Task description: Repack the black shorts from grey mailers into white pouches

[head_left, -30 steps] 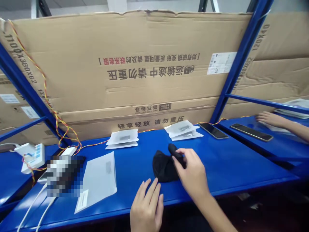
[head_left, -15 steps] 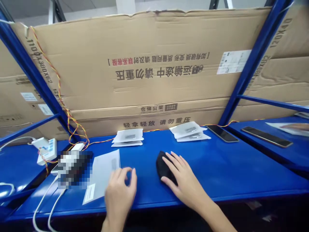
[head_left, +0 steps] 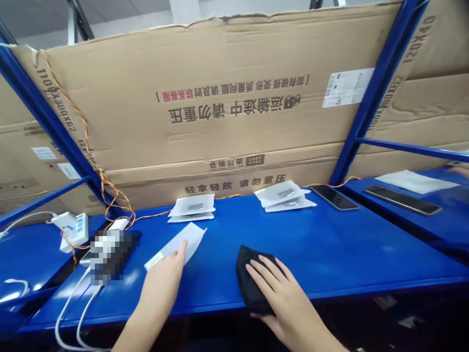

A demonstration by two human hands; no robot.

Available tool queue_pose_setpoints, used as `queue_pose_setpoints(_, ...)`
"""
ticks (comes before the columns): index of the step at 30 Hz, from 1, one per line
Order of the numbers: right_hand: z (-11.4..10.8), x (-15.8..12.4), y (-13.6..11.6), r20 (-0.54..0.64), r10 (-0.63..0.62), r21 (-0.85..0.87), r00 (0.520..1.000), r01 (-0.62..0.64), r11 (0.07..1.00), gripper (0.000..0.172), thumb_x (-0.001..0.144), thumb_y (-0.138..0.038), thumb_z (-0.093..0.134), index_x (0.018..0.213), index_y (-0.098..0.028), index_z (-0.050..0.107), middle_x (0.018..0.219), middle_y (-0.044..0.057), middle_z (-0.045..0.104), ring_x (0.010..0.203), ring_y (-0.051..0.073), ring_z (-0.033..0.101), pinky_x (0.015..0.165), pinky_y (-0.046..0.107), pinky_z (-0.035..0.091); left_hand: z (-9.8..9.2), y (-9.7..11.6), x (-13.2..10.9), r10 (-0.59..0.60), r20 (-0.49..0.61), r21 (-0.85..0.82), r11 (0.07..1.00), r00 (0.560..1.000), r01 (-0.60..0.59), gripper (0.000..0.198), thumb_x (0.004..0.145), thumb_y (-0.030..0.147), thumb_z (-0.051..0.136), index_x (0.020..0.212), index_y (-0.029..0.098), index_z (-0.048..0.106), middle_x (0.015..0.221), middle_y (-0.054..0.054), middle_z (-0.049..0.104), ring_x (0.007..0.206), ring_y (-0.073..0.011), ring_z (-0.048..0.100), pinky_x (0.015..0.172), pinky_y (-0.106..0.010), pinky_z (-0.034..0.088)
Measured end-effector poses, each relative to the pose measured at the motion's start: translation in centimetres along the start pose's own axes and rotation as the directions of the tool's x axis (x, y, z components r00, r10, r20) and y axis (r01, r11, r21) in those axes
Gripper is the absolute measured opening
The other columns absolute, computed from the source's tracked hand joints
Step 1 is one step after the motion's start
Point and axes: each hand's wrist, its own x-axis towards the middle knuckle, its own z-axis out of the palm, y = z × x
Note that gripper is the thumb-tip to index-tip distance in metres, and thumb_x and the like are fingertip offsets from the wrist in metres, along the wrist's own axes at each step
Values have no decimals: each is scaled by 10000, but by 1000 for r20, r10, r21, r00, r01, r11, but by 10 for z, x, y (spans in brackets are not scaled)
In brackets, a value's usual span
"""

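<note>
My left hand (head_left: 164, 274) is closed on a frosted white plastic bag (head_left: 194, 239), thumb on top and the other fingers hidden beneath. The bag is tilted above the blue shelf, with a white label at its near left end. At the shelf's front edge, my right hand (head_left: 276, 288) lies over a folded black cloth piece (head_left: 249, 274), rounded like a face mask. Its fingers rest on the upper side and the thumb is at the near edge, gripping it.
Two small stacks of frosted bags, a left stack (head_left: 192, 208) and a right stack (head_left: 286, 195), lie along the cardboard. Nearby are a phone (head_left: 335, 198), another phone (head_left: 403, 199), a blurred device with white cables (head_left: 78, 293), and a power strip (head_left: 78, 232). Another person's hand (head_left: 462, 168) shows at far right.
My left hand has taken hold of the frosted bag and raised it off the shelf. My right hand and the black cloth have come nearer the front edge, the thumb now lower.
</note>
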Motion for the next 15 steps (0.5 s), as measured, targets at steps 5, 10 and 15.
queue_pose_setpoints(5, 5, -21, 8, -110, 10, 206, 994, 13, 978, 787, 762, -21, 512, 1496, -293, 593, 1484, 48, 642, 1404, 323, 571, 1151, 569, 482, -8, 11, -15, 208, -90, -5, 978, 974, -210, 766, 830, -52, 392, 1447, 350, 606, 1158, -95, 775, 807, -259, 801, 675, -315, 602)
queue_pose_setpoints(10, -7, -17, 3, -119, 716, 806, 688, -354, 474, 417, 962, -397, 602, 1347, -273, 704, 1343, 88, 735, 1313, 362, 648, 1086, 562, 563, -3, 9, -5, 318, -180, -5, 946, 931, -325, 662, 812, -40, 441, 1302, 307, 720, 1270, -69, 768, 997, -267, 785, 801, -325, 626)
queue_pose_setpoints(15, -29, -1, 0, 99, 845, 995, 526, -43, -90, 560, 999, -514, 585, 1499, -265, 542, 1378, 74, 716, 1267, 329, 688, 1075, 546, 595, 1, 8, 3, 387, -286, 5, 915, 876, -403, 722, 803, -62, 397, 1384, 264, 677, 1462, -48, 667, 1155, -270, 737, 917, -359, 614)
